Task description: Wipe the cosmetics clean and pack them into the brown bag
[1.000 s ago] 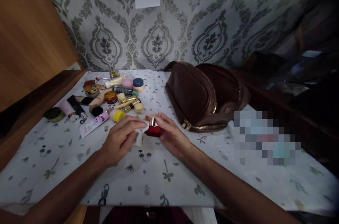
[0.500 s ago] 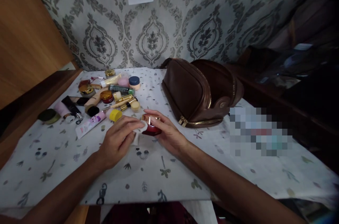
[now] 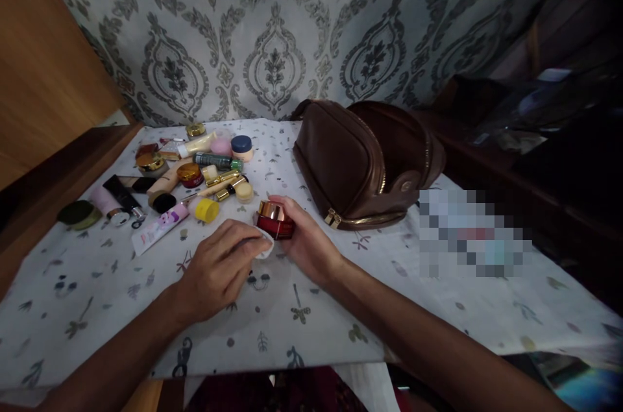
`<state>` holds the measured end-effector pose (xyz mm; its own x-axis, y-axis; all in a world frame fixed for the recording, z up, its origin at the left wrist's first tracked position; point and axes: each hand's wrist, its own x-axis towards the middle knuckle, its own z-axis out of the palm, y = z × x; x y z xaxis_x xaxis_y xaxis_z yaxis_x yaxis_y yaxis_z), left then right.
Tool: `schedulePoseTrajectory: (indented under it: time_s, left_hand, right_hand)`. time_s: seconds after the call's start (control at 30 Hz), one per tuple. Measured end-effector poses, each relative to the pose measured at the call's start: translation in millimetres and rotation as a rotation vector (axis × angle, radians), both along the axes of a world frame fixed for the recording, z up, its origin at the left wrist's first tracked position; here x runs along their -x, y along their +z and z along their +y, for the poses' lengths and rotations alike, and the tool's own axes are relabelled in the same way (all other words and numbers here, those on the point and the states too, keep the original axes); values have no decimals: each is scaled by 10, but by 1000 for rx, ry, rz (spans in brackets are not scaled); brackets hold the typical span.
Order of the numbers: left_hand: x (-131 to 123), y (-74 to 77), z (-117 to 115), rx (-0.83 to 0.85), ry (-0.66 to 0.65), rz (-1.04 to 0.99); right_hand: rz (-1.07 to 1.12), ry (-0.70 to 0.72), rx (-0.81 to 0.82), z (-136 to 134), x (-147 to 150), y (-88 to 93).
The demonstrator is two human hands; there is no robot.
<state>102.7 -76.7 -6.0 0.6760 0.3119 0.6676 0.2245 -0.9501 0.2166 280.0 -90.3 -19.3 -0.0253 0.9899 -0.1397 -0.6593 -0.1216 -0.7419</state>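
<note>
Left hand (image 3: 217, 272) and right hand (image 3: 311, 246) close together, not touching, over the desk (image 3: 331, 340); step in hand reads as wiping.
Largest first: brown bag (image 3: 341, 159) gaping, back right; loose cosmetics (image 3: 163, 181) strewn left. Red jar (image 3: 272, 225), gold-lidded, gripped in the right hand, just short of the bag. White pad (image 3: 265, 246) pinched in the left, at the jar's lower edge; contact hard to tell. Next move seems to call for a steady right grip, pad pressed to the side, perhaps jar turned.
</note>
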Motion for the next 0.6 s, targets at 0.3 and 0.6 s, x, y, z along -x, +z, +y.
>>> schedulePoseTrajectory:
  time_s: [0.3,0.6]
  left_hand:
    - [21,34,24,70,79,-136]
    - [-25,9,-5,29,54,-70]
  right_hand:
    - [-9,140,-24,-57,-5,74]
    - [-107,31,44,-44,-1,7]
